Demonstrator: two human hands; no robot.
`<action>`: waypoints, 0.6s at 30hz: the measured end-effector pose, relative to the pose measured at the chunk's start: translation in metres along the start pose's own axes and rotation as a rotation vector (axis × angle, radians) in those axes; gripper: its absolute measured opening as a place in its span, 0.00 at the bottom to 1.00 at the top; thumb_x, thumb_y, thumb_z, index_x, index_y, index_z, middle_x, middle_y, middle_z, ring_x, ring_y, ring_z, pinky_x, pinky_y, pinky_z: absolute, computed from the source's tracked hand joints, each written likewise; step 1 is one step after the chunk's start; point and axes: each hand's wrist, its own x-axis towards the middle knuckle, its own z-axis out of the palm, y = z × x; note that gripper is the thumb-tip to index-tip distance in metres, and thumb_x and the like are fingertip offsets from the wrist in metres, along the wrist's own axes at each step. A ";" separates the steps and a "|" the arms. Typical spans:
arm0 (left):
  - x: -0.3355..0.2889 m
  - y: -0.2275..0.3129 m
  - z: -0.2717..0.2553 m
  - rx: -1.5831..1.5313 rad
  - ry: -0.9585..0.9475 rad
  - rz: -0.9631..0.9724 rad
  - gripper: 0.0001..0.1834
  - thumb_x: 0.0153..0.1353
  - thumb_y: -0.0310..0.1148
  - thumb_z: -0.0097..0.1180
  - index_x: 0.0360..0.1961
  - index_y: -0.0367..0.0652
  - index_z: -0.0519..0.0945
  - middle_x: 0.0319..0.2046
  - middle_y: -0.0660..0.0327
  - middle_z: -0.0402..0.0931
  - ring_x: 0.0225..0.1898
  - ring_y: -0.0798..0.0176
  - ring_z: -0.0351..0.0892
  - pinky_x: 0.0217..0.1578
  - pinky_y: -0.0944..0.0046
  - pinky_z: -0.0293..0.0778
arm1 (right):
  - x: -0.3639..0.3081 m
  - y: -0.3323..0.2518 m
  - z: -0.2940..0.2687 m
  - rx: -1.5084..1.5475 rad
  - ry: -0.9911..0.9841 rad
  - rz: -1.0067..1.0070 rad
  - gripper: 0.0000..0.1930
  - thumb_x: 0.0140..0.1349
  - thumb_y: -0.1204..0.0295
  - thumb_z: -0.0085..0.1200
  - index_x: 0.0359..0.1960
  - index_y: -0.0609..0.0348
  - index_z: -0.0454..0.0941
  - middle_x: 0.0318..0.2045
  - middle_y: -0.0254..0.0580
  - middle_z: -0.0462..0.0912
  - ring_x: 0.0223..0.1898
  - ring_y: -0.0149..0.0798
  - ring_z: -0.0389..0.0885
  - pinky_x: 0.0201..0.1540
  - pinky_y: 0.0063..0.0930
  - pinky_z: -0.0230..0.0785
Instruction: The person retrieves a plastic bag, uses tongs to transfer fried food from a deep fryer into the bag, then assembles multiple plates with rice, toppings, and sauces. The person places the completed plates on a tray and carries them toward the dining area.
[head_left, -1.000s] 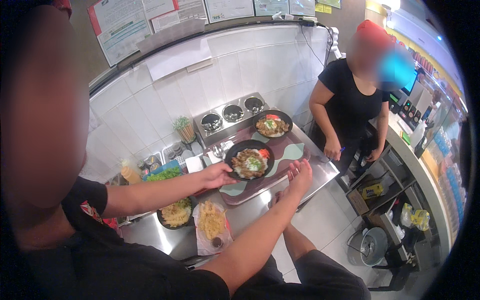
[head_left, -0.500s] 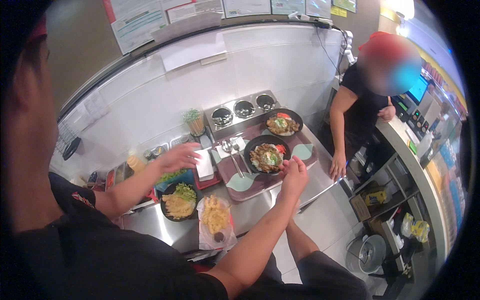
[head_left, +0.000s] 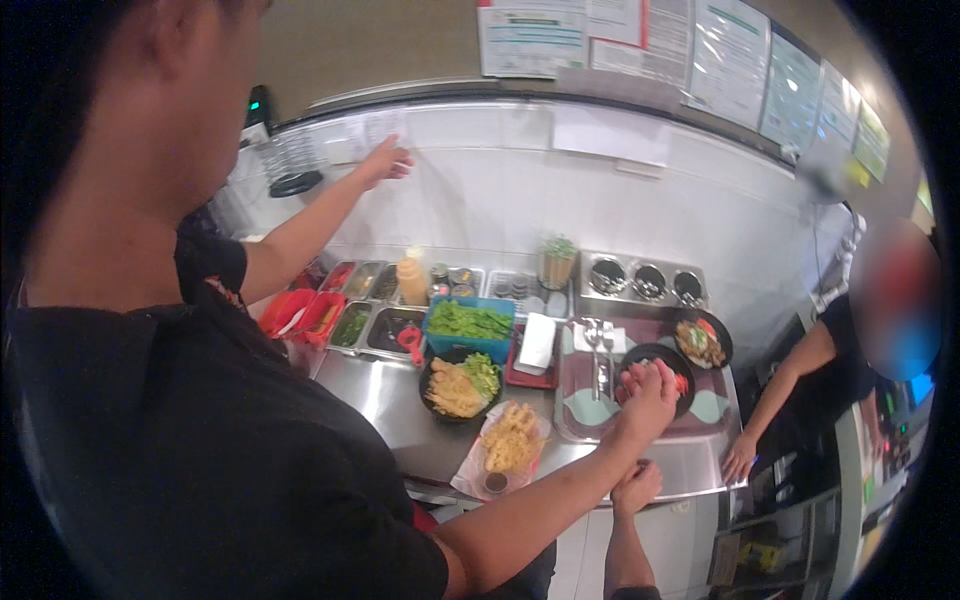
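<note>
My right hand (head_left: 637,485) hangs just off the front edge of the steel counter (head_left: 690,462), fingers curled into a fist with nothing showing in it. My left hand is out of view. A co-worker's forearm (head_left: 560,490) crosses close to it, and that person's hand (head_left: 650,388) is over a black bowl (head_left: 683,400) on a patterned tray (head_left: 585,412). Cutlery (head_left: 600,365) and a second bowl of topped food (head_left: 702,343) share the tray. The co-worker's other hand (head_left: 388,163) points toward papers on the wall.
Left of the tray are a bowl of fried food with greens (head_left: 458,388), fried pieces on paper (head_left: 512,440) and a blue lettuce bin (head_left: 470,320). Steel topping pans (head_left: 395,328) line the back. Another person's hand (head_left: 740,457) rests on the counter's right end.
The view has swung left. The co-worker's farther hand has risen from the napkins toward the wall. My fist, hidden behind the co-worker's arm before, now shows.
</note>
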 end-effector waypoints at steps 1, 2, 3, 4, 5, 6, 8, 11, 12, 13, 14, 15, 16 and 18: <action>-0.006 -0.004 0.001 0.026 0.006 0.030 0.18 0.65 0.30 0.51 0.55 0.39 0.79 0.43 0.53 0.82 0.39 0.58 0.85 0.42 0.54 0.76 | -0.001 0.003 0.001 -0.006 0.011 -0.021 0.13 0.58 0.69 0.52 0.44 0.60 0.78 0.37 0.51 0.80 0.42 0.56 0.78 0.45 0.52 0.67; -0.013 -0.011 0.002 0.055 0.007 0.057 0.19 0.65 0.32 0.51 0.56 0.39 0.78 0.43 0.52 0.83 0.40 0.56 0.86 0.43 0.52 0.77 | -0.001 0.003 0.004 -0.015 0.016 -0.035 0.12 0.59 0.68 0.51 0.42 0.59 0.77 0.37 0.49 0.79 0.42 0.55 0.76 0.45 0.50 0.65; -0.021 -0.012 0.002 0.082 0.013 0.069 0.19 0.65 0.32 0.51 0.56 0.39 0.78 0.42 0.52 0.83 0.39 0.57 0.86 0.43 0.52 0.77 | 0.000 0.006 0.006 -0.030 0.024 -0.040 0.11 0.60 0.67 0.51 0.41 0.58 0.76 0.37 0.47 0.78 0.43 0.53 0.75 0.46 0.49 0.64; -0.028 -0.014 0.003 0.093 -0.008 0.103 0.19 0.66 0.32 0.51 0.56 0.39 0.78 0.42 0.52 0.83 0.39 0.57 0.85 0.42 0.53 0.77 | 0.000 0.009 0.008 -0.046 0.033 -0.043 0.10 0.60 0.66 0.50 0.40 0.57 0.74 0.37 0.45 0.77 0.43 0.52 0.74 0.46 0.48 0.62; -0.035 -0.014 0.005 0.106 -0.032 0.141 0.19 0.66 0.32 0.51 0.56 0.39 0.78 0.41 0.52 0.83 0.38 0.57 0.85 0.41 0.54 0.77 | -0.001 0.009 0.011 -0.066 0.046 -0.056 0.10 0.60 0.67 0.50 0.39 0.57 0.74 0.37 0.45 0.77 0.43 0.52 0.74 0.46 0.47 0.62; -0.041 -0.016 0.008 0.118 -0.054 0.179 0.19 0.66 0.32 0.51 0.56 0.39 0.78 0.40 0.53 0.83 0.38 0.58 0.85 0.40 0.54 0.78 | -0.001 0.010 0.013 -0.089 0.061 -0.068 0.09 0.60 0.68 0.50 0.39 0.58 0.74 0.37 0.45 0.77 0.43 0.52 0.74 0.46 0.47 0.62; -0.052 -0.010 0.027 0.087 -0.028 0.114 0.18 0.66 0.32 0.51 0.55 0.40 0.78 0.39 0.53 0.84 0.38 0.57 0.85 0.37 0.55 0.78 | 0.001 0.010 0.012 -0.125 0.095 -0.090 0.08 0.59 0.71 0.49 0.39 0.57 0.74 0.37 0.45 0.77 0.44 0.52 0.74 0.46 0.47 0.62; -0.091 -0.024 0.062 0.216 -0.171 0.010 0.15 0.68 0.30 0.50 0.54 0.40 0.76 0.36 0.53 0.82 0.34 0.58 0.82 0.32 0.59 0.77 | 0.001 -0.007 0.011 -0.102 -0.106 0.000 0.14 0.59 0.66 0.53 0.45 0.58 0.77 0.43 0.49 0.78 0.49 0.53 0.74 0.52 0.50 0.63; -0.118 -0.015 0.069 0.125 -0.203 -0.011 0.16 0.66 0.28 0.50 0.55 0.42 0.76 0.40 0.54 0.80 0.40 0.57 0.80 0.38 0.58 0.75 | 0.001 -0.006 0.016 -0.099 -0.089 -0.018 0.14 0.59 0.67 0.53 0.45 0.58 0.77 0.42 0.49 0.78 0.49 0.54 0.74 0.52 0.50 0.63; -0.160 0.008 0.065 -0.175 -0.210 -0.028 0.18 0.63 0.26 0.50 0.55 0.44 0.76 0.44 0.54 0.78 0.45 0.56 0.78 0.44 0.58 0.74 | 0.001 0.003 0.018 -0.110 -0.066 -0.019 0.14 0.58 0.67 0.53 0.45 0.58 0.77 0.42 0.49 0.79 0.49 0.54 0.74 0.52 0.50 0.63; -0.237 0.055 0.046 -1.096 -0.237 -0.155 0.20 0.61 0.24 0.51 0.55 0.46 0.76 0.48 0.55 0.77 0.51 0.56 0.75 0.50 0.57 0.72 | 0.002 0.012 0.017 -0.125 -0.037 -0.015 0.15 0.58 0.67 0.54 0.45 0.59 0.77 0.42 0.49 0.79 0.49 0.54 0.74 0.52 0.50 0.63; -0.301 0.088 0.031 -1.867 -0.311 -0.339 0.23 0.58 0.22 0.51 0.56 0.48 0.75 0.52 0.56 0.75 0.57 0.55 0.73 0.56 0.56 0.71 | 0.002 0.014 0.016 -0.123 -0.034 -0.011 0.14 0.58 0.67 0.54 0.44 0.59 0.78 0.42 0.50 0.79 0.49 0.54 0.74 0.52 0.50 0.63; -0.340 0.111 0.020 -2.047 -0.368 -0.387 0.25 0.56 0.20 0.51 0.56 0.50 0.75 0.56 0.57 0.73 0.62 0.54 0.71 0.62 0.56 0.69 | 0.000 0.009 0.014 -0.118 -0.041 -0.014 0.14 0.58 0.67 0.53 0.44 0.60 0.78 0.41 0.50 0.79 0.48 0.55 0.75 0.52 0.51 0.64; -0.341 0.109 0.016 -2.263 -0.402 -0.540 0.22 0.56 0.21 0.51 0.52 0.48 0.78 0.54 0.55 0.74 0.58 0.47 0.74 0.59 0.53 0.71 | -0.001 0.009 0.008 -0.123 -0.014 -0.037 0.12 0.59 0.69 0.52 0.42 0.59 0.77 0.39 0.50 0.79 0.46 0.55 0.75 0.51 0.50 0.64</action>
